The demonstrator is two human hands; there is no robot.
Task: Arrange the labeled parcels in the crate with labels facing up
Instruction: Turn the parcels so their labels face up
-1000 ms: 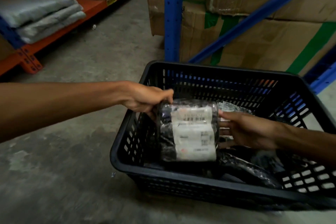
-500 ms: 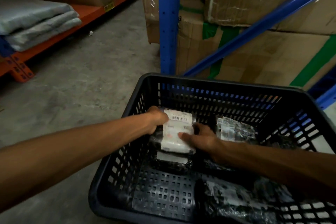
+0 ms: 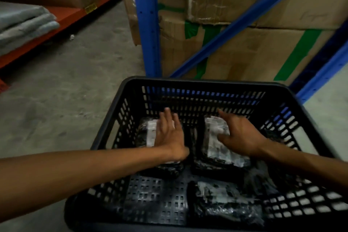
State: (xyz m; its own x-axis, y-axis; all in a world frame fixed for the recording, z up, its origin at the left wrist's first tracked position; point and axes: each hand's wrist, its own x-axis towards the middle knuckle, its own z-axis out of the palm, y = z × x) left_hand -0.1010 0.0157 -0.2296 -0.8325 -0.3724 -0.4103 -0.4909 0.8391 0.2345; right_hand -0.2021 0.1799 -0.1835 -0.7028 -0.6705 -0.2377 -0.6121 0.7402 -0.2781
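Observation:
A black slatted plastic crate (image 3: 188, 83) stands on the concrete floor. Inside, at the far left, lies a black-wrapped parcel with a white label facing up (image 3: 150, 132); my left hand (image 3: 169, 133) rests flat on it, fingers spread. Beside it, at the far middle, lies a second black parcel with its white label up (image 3: 212, 137); my right hand (image 3: 239, 133) lies on its right side with fingers spread. A third parcel in crinkled black wrap (image 3: 224, 201) sits near the crate's front right.
Blue rack uprights (image 3: 146, 24) and a diagonal brace stand just behind the crate, with stacked cardboard boxes (image 3: 244, 47) bearing green tape. An orange shelf (image 3: 62, 20) at the left holds folded grey bags (image 3: 24, 22). Bare crate floor (image 3: 156, 196) shows at the front left.
The labelled parcel that both hands held above the crate now lies at the far left. My left hand is flat on it; my right hand has moved onto the neighbouring parcel.

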